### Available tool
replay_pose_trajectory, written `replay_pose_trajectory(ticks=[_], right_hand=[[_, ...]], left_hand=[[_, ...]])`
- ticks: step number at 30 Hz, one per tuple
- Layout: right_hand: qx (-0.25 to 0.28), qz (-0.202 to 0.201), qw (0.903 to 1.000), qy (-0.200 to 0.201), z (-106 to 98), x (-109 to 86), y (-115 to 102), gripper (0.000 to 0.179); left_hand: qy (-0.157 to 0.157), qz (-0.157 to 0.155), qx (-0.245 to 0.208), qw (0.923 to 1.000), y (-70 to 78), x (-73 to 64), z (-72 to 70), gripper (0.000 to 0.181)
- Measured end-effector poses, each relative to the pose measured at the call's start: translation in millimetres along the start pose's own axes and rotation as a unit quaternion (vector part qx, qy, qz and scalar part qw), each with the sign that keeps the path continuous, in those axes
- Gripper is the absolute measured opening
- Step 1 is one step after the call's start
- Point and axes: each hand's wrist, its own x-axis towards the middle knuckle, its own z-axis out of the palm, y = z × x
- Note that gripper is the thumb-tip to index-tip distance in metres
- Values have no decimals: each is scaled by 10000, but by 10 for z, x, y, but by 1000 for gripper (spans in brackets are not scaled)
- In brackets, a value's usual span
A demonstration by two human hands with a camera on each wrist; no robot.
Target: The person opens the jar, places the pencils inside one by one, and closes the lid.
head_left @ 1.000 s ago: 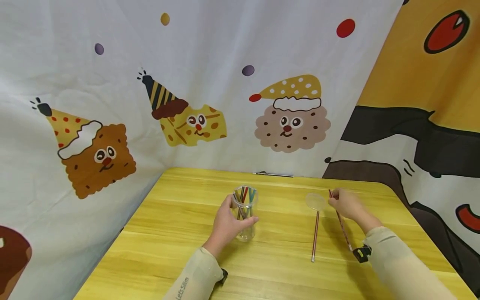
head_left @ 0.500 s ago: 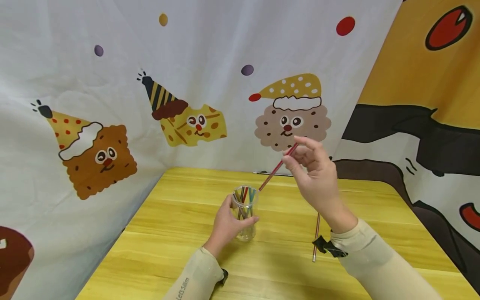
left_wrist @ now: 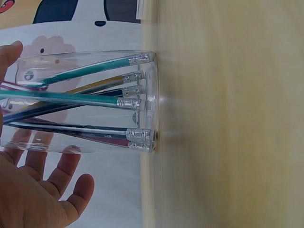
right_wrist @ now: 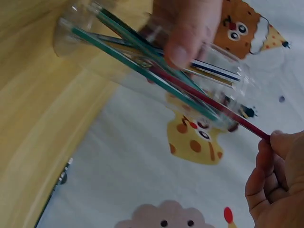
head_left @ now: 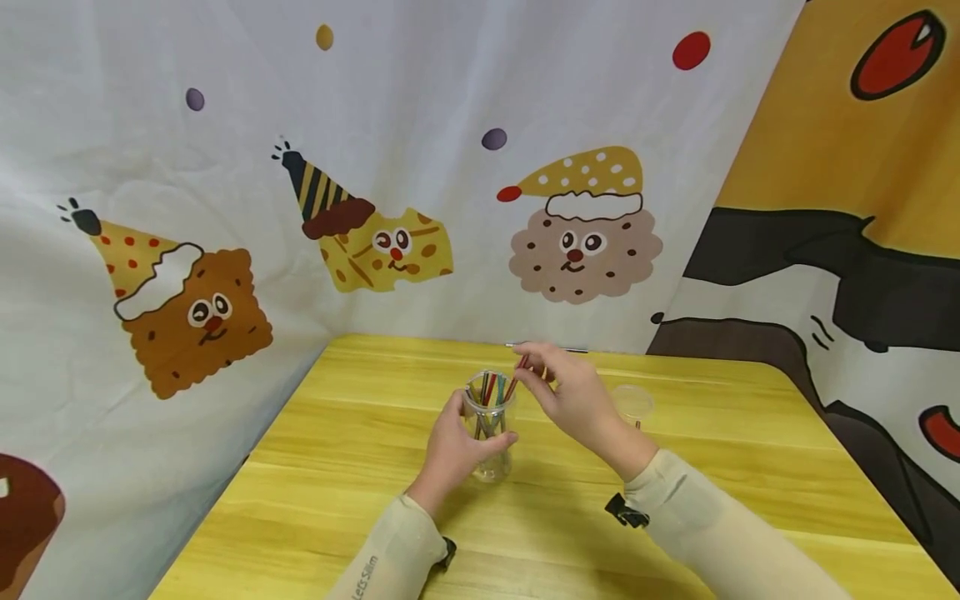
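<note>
A clear plastic jar (head_left: 489,437) with several coloured pencils stands on the yellow wooden table (head_left: 360,450). My left hand (head_left: 453,450) grips the jar's side; the left wrist view shows the jar (left_wrist: 85,99) with my fingers (left_wrist: 47,190) curled round it. My right hand (head_left: 536,375) pinches the top of a red pencil (head_left: 513,386) whose lower end is inside the jar. In the right wrist view the red pencil (right_wrist: 213,104) slants from my right fingers (right_wrist: 270,171) into the jar (right_wrist: 142,52).
A clear round lid (head_left: 633,402) lies on the table just right of my right hand. A thin metal rod (head_left: 547,347) lies along the table's far edge. Printed cartoon cloth (head_left: 390,167) hangs behind and to both sides.
My right hand lifted the red pencil off the table on the right, swung it over, and lowered its end into the jar. The left hand stayed on the jar.
</note>
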Motion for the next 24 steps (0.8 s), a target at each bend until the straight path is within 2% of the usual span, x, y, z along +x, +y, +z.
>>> replay_pose_trajectory(ticks=[7, 12, 17, 21, 23, 24], right_hand=[[-96, -209, 9985, -490, 134, -98, -64, 42], [18, -66, 9982, -589, 136, -138, -57, 36], [-32, 215, 9979, -610, 26, -205, -38, 23], [-506, 872, 9926, -673, -156, -361, 107, 14], [-745, 1453, 9824, -911, -266, -472, 253, 12], [-864, 1831, 9731, -1100, -324, -539, 336, 13]], left_hand=[[-36, -24, -114, 9999, 9, -18, -14, 71], [-43, -42, -198, 9998, -3, -24, -18, 70], [-4, -14, -159, 9999, 0, -20, -14, 70], [10, -36, -63, 10000, 9, -18, -3, 69], [39, -77, -17, 10000, 6, -13, -6, 69], [50, -105, -10, 9999, 3, -9, -11, 69]])
